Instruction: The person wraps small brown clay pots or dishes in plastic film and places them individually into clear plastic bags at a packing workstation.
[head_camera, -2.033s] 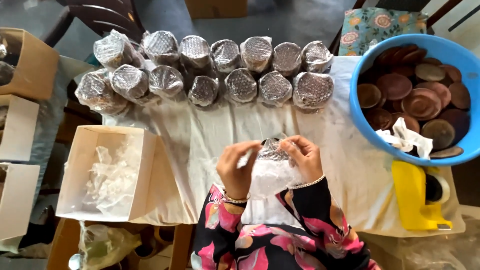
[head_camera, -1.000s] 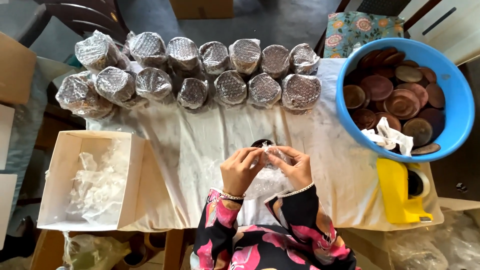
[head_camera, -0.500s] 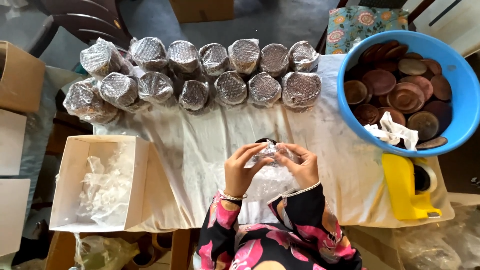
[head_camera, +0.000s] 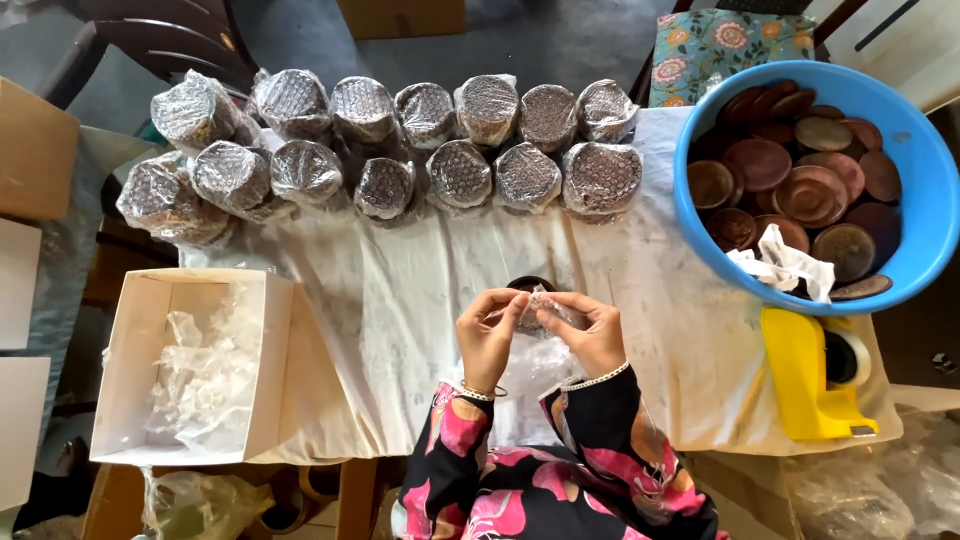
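Grey floor (head_camera: 560, 40), dark chair (head_camera: 150, 40), cloth-covered table (head_camera: 400, 290).

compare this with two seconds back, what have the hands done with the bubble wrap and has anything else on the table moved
Both hands, left hand and right hand, kept hold of the bubble wrap around the dark round piece and drew closer together, gathering the wrap tighter on top. The wrapped bundles, blue tub, white box and yellow tape dispenser lie as before.
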